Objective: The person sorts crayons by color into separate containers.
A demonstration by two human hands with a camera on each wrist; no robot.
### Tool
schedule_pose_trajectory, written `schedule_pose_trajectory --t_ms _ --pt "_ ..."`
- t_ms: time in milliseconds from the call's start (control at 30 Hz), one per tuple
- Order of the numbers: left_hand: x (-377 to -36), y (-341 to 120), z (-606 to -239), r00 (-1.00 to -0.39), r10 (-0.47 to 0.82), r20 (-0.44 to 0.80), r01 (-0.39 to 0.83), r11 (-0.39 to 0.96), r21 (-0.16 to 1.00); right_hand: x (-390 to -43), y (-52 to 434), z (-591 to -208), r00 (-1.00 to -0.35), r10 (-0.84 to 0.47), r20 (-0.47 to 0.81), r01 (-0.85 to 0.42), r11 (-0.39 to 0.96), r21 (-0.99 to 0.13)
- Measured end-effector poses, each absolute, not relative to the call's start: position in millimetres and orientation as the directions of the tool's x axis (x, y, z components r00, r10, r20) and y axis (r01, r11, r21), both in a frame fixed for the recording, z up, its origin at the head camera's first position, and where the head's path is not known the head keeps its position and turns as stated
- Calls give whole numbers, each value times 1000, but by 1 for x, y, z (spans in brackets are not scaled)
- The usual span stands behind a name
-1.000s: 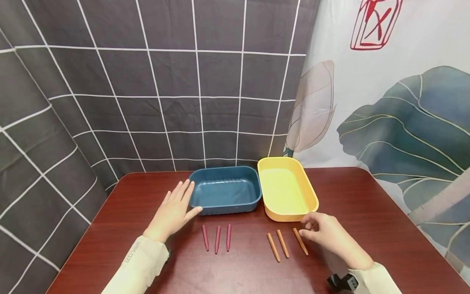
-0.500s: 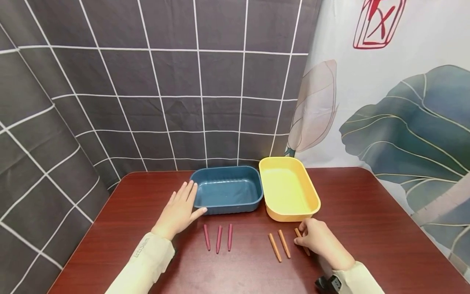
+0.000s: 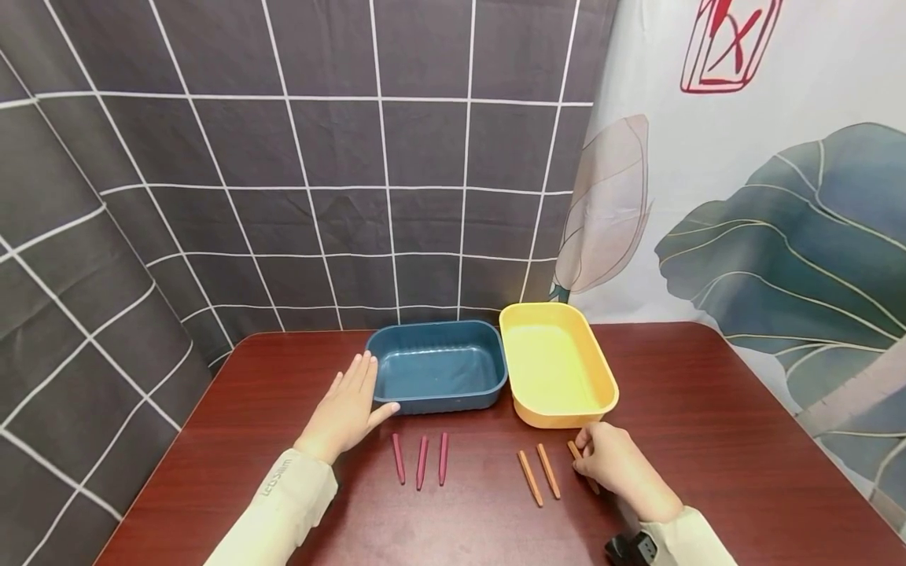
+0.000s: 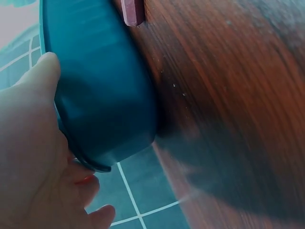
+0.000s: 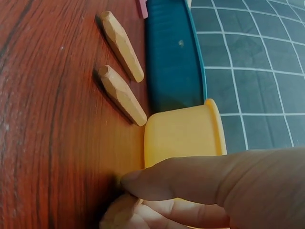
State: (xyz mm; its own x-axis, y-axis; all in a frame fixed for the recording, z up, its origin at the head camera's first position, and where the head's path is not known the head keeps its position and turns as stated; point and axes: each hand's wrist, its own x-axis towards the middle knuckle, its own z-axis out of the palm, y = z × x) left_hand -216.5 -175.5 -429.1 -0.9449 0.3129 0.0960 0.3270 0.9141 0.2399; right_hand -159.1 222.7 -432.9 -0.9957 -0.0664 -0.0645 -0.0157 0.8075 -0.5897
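My left hand (image 3: pixel 351 399) lies flat on the table with straight fingers. Its fingers run along the left wall of the blue tray (image 3: pixel 439 402) and the thumb touches the tray's front. The left wrist view shows that hand (image 4: pixel 28 157) against the blue tray (image 4: pixel 105 95). My right hand (image 3: pixel 587 460) curls over the rightmost orange stick (image 3: pixel 572 448) and pinches it on the table, just in front of the yellow tray (image 3: pixel 566 417). Two more orange sticks (image 3: pixel 538 473) lie to its left, also seen as orange sticks (image 5: pixel 122 71) in the right wrist view. Three red sticks (image 3: pixel 421 461) lie before the blue tray.
Both trays stand side by side at the back of the dark red table (image 3: pixel 708 409), with nothing in them. A tiled curtain (image 3: pixel 318 196) hangs behind the table and a leaf-print cloth (image 3: pixel 764 220) hangs at the right.
My right hand came down and left onto the rightmost orange stick and closed its fingers on it. The left hand has hardly moved.
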Motion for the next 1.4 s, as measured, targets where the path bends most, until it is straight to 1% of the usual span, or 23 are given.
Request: schedule_pose_trajectory --t_ms 133,367,533,800,867,1033,1100,1167,1300,1400 --pt "-216 -175 -429 -943 317 104 333 914 234 -159 223 -433 -995 -76 -66 -21 796 -605" --pt "-215 -175 -429 -942 320 97 334 916 224 -159 225 -432 -994 -105 -33 -63 790 -610" --pt "-215 -175 -430 -942 320 102 335 916 223 -155 224 -424 -993 -112 -35 -60 739 -671" --pt "-216 -176 -431 -943 317 105 333 914 232 -156 225 -411 -982 -185 40 -157 678 -718" --pt "-216 -176 -431 -941 320 108 337 913 231 -157 225 -407 -982 -182 44 -153 645 -749" --pt "-216 -176 -431 -939 324 115 343 911 230 -166 224 -392 -979 -201 38 -125 440 -889" --pt "-216 -176 -431 -939 323 118 343 911 230 -171 224 -387 -975 -218 45 -124 362 -924" --pt "-216 -176 -431 -939 324 120 343 911 228 -177 223 -384 -974 -220 46 -115 312 -943" --pt "-216 -177 -431 -938 326 118 345 911 226 -190 221 -381 -982 -188 14 -66 273 -960" --pt "-216 -177 -430 -938 326 117 345 911 225 -202 219 -383 -989 -145 -10 -33 294 -955"
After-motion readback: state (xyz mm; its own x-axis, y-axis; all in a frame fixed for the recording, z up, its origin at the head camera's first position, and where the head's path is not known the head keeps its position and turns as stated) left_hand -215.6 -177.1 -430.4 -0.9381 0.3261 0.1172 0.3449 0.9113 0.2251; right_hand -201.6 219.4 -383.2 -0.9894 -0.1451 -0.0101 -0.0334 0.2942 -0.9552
